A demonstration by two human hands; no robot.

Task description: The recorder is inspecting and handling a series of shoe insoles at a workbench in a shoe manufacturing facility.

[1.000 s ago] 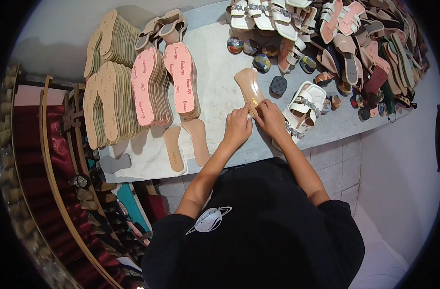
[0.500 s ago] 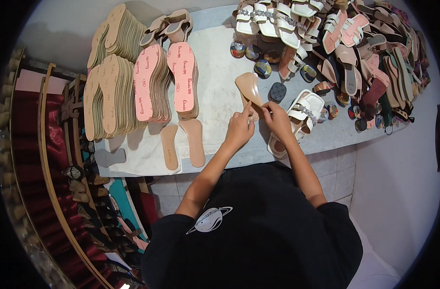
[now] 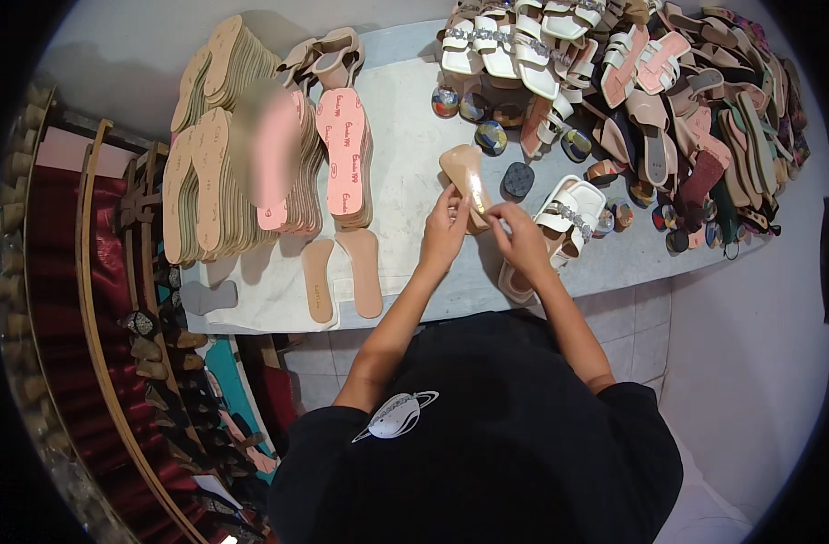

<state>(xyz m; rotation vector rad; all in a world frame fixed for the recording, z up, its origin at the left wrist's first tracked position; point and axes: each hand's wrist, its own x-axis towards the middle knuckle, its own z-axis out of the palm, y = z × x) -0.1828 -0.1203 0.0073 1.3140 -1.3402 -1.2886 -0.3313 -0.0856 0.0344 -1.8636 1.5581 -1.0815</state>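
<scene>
A glossy tan insole [image 3: 460, 167] lies tilted in front of me, its surface catching the light, with a small gold mark on it. Along its left edge, my left hand [image 3: 444, 228] grips it with curled fingers. At the lower right edge, the thumb and fingers of my right hand [image 3: 520, 238] are pinched together; the exact fingertip contact is partly hidden. A dark textured oval piece [image 3: 518, 180] sits just right of the insole. Two more tan insoles, a gold-marked one [image 3: 318, 281] and a plain one [image 3: 366, 272], lie to the left.
Tall stacks of beige sole boards [image 3: 217, 181] and pink printed ones [image 3: 345, 154] stand at the left. A white sandal [image 3: 570, 213] lies by my right hand. Many sandals [image 3: 537, 63] and patterned round pieces [image 3: 490, 138] crowd the right. A shoe rack [image 3: 151, 349] stands at far left.
My right hand has moved slightly down along the insole, and my left hand has shifted to its left edge. The insole has turned a little, bringing the gold mark into view.
</scene>
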